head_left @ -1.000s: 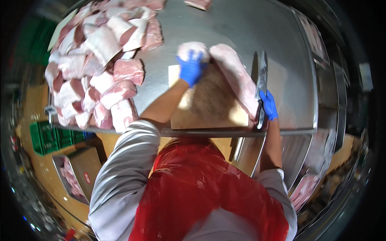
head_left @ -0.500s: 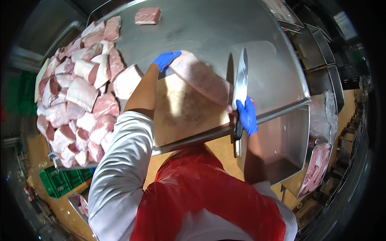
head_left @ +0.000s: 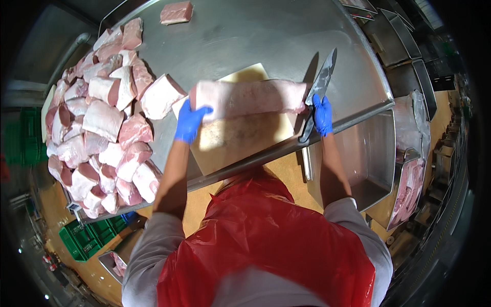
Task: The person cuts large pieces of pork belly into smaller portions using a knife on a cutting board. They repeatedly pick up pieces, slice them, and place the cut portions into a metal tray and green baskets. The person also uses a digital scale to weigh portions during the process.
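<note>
A long pale slab of pork loin [head_left: 250, 100] lies crosswise over a white cutting board [head_left: 245, 140], its right end reaching past the board. My left hand [head_left: 191, 122], in a blue glove, grips the slab's left end with the thumb along its near side. In my blue-gloved right hand [head_left: 322, 115] is a knife [head_left: 323, 77] with a black handle, its broad blade pointing away and slightly right. That hand is close to the slab's right end; whether its fingers also touch the meat I cannot tell.
Left of the board, many cut meat pieces [head_left: 102, 125] are heaped on the metal table [head_left: 245, 41]. One small block of meat [head_left: 176, 13] sits at the far side. A metal bin [head_left: 358, 158] stands below the right edge, and green crates [head_left: 87, 235] are at lower left.
The slab has turned from slanting to lying nearly straight across. My left hand has come nearer and left on its end. My right hand and the knife have risen slightly, the blade tilting right.
</note>
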A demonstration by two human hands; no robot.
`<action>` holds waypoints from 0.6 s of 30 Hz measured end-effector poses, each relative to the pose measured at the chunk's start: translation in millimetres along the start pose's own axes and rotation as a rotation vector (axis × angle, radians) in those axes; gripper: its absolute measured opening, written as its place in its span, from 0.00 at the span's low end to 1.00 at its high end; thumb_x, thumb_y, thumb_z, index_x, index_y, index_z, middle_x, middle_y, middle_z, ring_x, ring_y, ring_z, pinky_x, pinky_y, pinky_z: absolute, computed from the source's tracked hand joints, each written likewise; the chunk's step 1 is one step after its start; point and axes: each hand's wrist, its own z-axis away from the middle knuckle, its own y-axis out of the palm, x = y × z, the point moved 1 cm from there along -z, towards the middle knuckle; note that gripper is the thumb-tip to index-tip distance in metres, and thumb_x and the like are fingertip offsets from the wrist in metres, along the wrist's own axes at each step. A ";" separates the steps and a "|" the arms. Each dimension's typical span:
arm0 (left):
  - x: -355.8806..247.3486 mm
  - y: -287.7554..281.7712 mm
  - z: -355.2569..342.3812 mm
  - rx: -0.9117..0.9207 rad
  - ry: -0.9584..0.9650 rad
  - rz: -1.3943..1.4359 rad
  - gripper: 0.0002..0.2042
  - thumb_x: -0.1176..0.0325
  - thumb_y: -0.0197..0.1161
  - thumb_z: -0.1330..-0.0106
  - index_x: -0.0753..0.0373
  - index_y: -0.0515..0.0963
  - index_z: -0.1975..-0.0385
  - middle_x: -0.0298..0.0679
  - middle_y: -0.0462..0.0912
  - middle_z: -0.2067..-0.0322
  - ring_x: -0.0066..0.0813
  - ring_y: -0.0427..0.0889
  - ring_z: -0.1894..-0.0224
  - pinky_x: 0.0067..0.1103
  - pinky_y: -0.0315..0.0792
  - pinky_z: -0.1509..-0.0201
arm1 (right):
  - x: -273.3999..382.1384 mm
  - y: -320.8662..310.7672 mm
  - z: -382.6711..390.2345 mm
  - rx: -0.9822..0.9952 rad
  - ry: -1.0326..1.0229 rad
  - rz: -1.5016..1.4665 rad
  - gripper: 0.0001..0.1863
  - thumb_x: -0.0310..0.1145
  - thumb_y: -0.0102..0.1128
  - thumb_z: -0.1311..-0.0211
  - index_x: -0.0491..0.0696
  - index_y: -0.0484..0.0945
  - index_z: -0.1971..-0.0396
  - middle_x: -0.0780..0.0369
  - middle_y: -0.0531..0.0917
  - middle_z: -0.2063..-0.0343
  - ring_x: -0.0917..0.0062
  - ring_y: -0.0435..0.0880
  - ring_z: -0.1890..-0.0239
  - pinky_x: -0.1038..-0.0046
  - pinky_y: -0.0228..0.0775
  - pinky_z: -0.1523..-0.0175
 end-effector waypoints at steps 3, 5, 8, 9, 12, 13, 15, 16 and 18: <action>73.1 -31.6 71.3 -0.187 -0.012 0.069 0.20 0.79 0.69 0.46 0.66 0.74 0.53 0.35 0.80 0.64 0.25 0.79 0.64 0.22 0.75 0.56 | 15.6 17.5 -9.5 0.073 -0.035 0.149 0.17 0.36 0.53 0.26 0.39 0.75 0.47 0.63 0.82 0.56 0.82 0.77 0.56 0.76 0.70 0.48; 125.6 -75.8 110.6 -0.323 0.171 -0.133 0.19 0.76 0.69 0.45 0.64 0.73 0.53 0.31 0.75 0.68 0.24 0.74 0.68 0.21 0.73 0.60 | 25.3 40.9 1.1 0.120 -0.162 0.207 0.14 0.37 0.53 0.26 0.41 0.76 0.53 0.63 0.83 0.64 0.79 0.80 0.64 0.72 0.74 0.57; 103.9 -149.5 132.8 -0.683 0.406 -0.470 0.16 0.73 0.65 0.41 0.66 0.73 0.54 0.40 0.75 0.65 0.31 0.75 0.63 0.26 0.72 0.55 | 84.2 82.5 83.4 0.239 -0.008 0.416 0.12 0.38 0.51 0.26 0.42 0.73 0.59 0.55 0.83 0.75 0.63 0.83 0.76 0.61 0.73 0.69; 83.6 -163.6 133.3 -0.638 0.347 -0.620 0.18 0.71 0.66 0.41 0.67 0.74 0.52 0.45 0.78 0.61 0.37 0.78 0.59 0.29 0.73 0.52 | 76.6 89.1 109.3 0.237 -0.075 0.598 0.12 0.38 0.51 0.26 0.43 0.71 0.61 0.50 0.81 0.79 0.54 0.81 0.77 0.55 0.70 0.72; 48.2 -149.0 120.2 -0.447 0.434 -0.818 0.22 0.67 0.68 0.41 0.67 0.74 0.48 0.50 0.79 0.56 0.45 0.80 0.53 0.34 0.73 0.46 | 42.9 122.1 176.4 0.272 -0.244 1.040 0.10 0.40 0.51 0.27 0.48 0.68 0.60 0.46 0.78 0.83 0.45 0.79 0.79 0.49 0.67 0.77; 38.8 -130.0 112.2 -0.324 0.463 -0.849 0.25 0.64 0.69 0.41 0.68 0.73 0.46 0.52 0.78 0.51 0.46 0.78 0.49 0.33 0.71 0.43 | 16.6 126.7 192.9 0.215 -0.546 1.328 0.08 0.37 0.52 0.28 0.48 0.69 0.61 0.54 0.74 0.88 0.56 0.77 0.85 0.56 0.66 0.81; 41.7 -95.5 97.5 -0.138 0.514 -0.919 0.34 0.55 0.71 0.43 0.68 0.69 0.40 0.56 0.73 0.42 0.50 0.73 0.40 0.35 0.66 0.35 | 17.8 153.9 202.5 0.302 -0.576 1.167 0.07 0.33 0.51 0.28 0.46 0.69 0.64 0.59 0.71 0.89 0.65 0.75 0.88 0.62 0.65 0.83; 47.8 -75.9 89.4 -0.055 0.547 -0.957 0.40 0.51 0.72 0.45 0.68 0.66 0.36 0.57 0.69 0.37 0.52 0.68 0.34 0.38 0.62 0.31 | 15.7 161.5 203.8 0.333 -0.542 1.187 0.06 0.32 0.49 0.28 0.44 0.68 0.62 0.56 0.74 0.87 0.61 0.78 0.85 0.60 0.68 0.81; 33.2 -29.5 88.5 0.059 0.415 -1.118 0.53 0.42 0.73 0.50 0.68 0.55 0.30 0.56 0.59 0.31 0.51 0.57 0.27 0.46 0.54 0.27 | 28.2 177.7 199.2 0.375 -0.383 1.026 0.09 0.32 0.49 0.29 0.41 0.66 0.57 0.50 0.79 0.82 0.53 0.81 0.79 0.55 0.72 0.75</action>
